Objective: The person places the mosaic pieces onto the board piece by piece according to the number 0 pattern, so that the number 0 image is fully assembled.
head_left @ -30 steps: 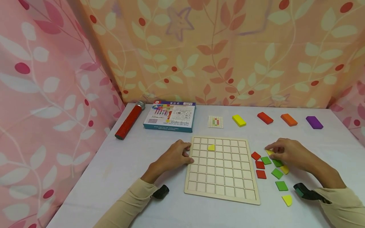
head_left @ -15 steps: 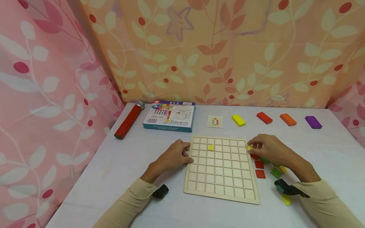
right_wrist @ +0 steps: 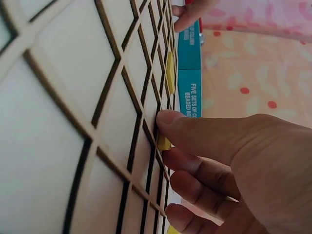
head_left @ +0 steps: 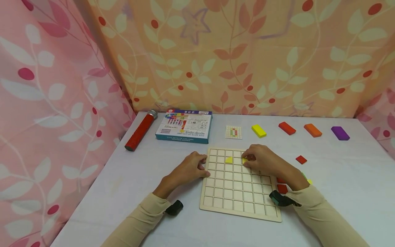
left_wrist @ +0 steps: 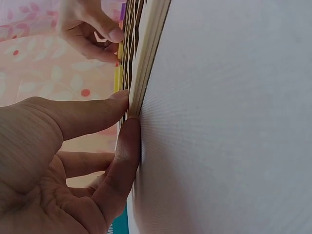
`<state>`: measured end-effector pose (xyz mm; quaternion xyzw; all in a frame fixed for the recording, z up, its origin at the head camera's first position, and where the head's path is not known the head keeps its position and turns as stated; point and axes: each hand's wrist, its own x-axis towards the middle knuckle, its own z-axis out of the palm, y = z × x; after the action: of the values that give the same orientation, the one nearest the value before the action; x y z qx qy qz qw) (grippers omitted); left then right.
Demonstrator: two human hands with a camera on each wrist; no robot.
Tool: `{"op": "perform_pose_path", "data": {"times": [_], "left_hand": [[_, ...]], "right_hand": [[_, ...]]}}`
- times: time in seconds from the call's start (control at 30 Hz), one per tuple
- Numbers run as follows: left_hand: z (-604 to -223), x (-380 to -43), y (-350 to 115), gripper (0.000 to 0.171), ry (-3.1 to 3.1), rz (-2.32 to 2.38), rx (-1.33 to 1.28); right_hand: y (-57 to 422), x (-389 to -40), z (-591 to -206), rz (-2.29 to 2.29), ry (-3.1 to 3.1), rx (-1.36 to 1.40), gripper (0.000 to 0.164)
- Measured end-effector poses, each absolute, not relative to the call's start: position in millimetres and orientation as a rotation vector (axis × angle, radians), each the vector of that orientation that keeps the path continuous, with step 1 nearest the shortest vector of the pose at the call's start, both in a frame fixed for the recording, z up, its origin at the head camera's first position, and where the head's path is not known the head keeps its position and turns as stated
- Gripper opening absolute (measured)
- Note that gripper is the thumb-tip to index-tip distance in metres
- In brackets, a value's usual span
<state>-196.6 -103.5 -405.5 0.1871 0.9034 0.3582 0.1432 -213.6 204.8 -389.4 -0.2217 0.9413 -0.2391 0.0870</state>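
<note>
My left hand (head_left: 189, 168) holds the left edge of a pale wooden grid board (head_left: 219, 192) with thumb and fingertips, as the left wrist view shows close up. Over the board's upper right part, my right hand (head_left: 262, 159) pinches a yellow tile (right_wrist: 164, 142) between thumb and fingers, right at a cell of the grid. Fingers cover most of that tile, so its full outline is hidden. Two columns to the left, a yellow quarter-round tile (head_left: 229, 160) lies in a cell.
Red tiles (head_left: 282, 188) lie beside the board's right edge, with green and yellow ones partly hidden under the right forearm. Behind stand a box (head_left: 183, 127), a small pattern card (head_left: 233, 132), and yellow, red, orange and purple (head_left: 340, 133) blocks. A red tube (head_left: 139, 133) lies far left.
My right hand has carried the yellow tile leftward from the loose tiles to the board. One red tile now lies apart, farther right. The left hand has stayed put.
</note>
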Motion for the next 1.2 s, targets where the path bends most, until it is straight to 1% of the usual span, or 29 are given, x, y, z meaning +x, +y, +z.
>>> {"op": "perform_pose_path", "data": {"times": [0.33,0.57,0.83,1.0,1.2], "left_hand": [[-406,-198,-102,0.072,2.598,1.035,0.544],[-406,-198,-101,0.073,2.597,1.037,0.531],[-406,-199,-103,0.073,2.599,1.022,0.52],[-407,-200,-104,0.073,2.6,1.027,0.541],[-409,-201,-103,0.073,2.601,1.027,0.53]], "right_hand": [[213,-206,-386,-0.802,2.791,-0.635,0.033],[252,-191,-382,-0.882,2.821,-0.538,0.033],[296,-180,-391,-0.833,2.827,-0.481,0.034],[305,-177,-394,-0.817,2.837,-0.471,0.032],[307,-178,-397,-0.794,2.861,-0.545,0.03]]}}
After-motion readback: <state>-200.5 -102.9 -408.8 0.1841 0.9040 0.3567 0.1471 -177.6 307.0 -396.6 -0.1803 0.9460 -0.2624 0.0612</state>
